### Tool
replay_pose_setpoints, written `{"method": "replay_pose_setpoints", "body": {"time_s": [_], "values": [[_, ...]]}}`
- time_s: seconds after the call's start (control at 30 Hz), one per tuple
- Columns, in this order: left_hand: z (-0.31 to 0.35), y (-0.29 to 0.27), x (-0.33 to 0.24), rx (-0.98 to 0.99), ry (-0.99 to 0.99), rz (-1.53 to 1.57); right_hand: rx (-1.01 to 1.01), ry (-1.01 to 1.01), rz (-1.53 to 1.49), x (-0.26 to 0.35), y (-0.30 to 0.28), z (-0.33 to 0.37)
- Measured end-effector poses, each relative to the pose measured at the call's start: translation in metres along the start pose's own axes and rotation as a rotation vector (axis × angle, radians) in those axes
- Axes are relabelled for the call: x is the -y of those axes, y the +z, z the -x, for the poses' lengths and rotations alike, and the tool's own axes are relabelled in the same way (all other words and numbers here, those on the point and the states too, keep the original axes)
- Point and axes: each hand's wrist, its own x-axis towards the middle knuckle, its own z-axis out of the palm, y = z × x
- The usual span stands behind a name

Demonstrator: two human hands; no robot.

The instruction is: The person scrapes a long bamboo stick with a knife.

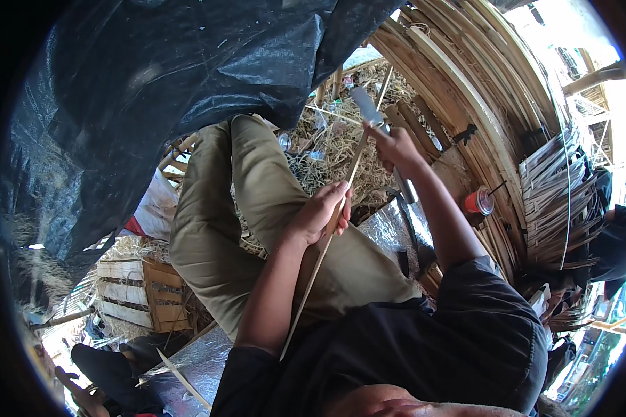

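My left hand [325, 212] is closed round a long, thin bamboo strip [355, 165] over my right thigh. The strip slants from beside my left arm up past my right hand to the litter beyond. In my right hand [398, 149] is a knife [366, 105] with a broad, pale metal blade and a long silvery handle sticking out below the fist. Its blade lies close against the strip's far part; I cannot tell whether the edge touches it. My fingers partly hide the strip and the handle.
Split bamboo lengths [459, 76] are stacked at the right, with a red-labelled container [478, 202] beside them. Black plastic sheeting [181, 62] hangs at upper left. Shavings [313, 146] litter the ground. A slatted wooden crate [146, 295] and another person's dark-clothed leg [104, 368] are at lower left.
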Motion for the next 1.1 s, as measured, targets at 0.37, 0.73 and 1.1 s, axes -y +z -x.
{"method": "replay_pose_setpoints", "body": {"time_s": [0.37,0.73,1.1], "values": [[-0.004,0.001,0.001,-0.088,0.081,-0.11,0.077,-0.294,0.503,0.001,-0.02,-0.013],[-0.007,0.003,0.001,-0.085,0.081,-0.105,0.209,-0.317,0.63,0.02,0.026,0.038],[-0.004,-0.01,0.004,0.02,0.086,0.255,0.134,-0.086,-0.122,0.027,-0.03,0.02]]}}
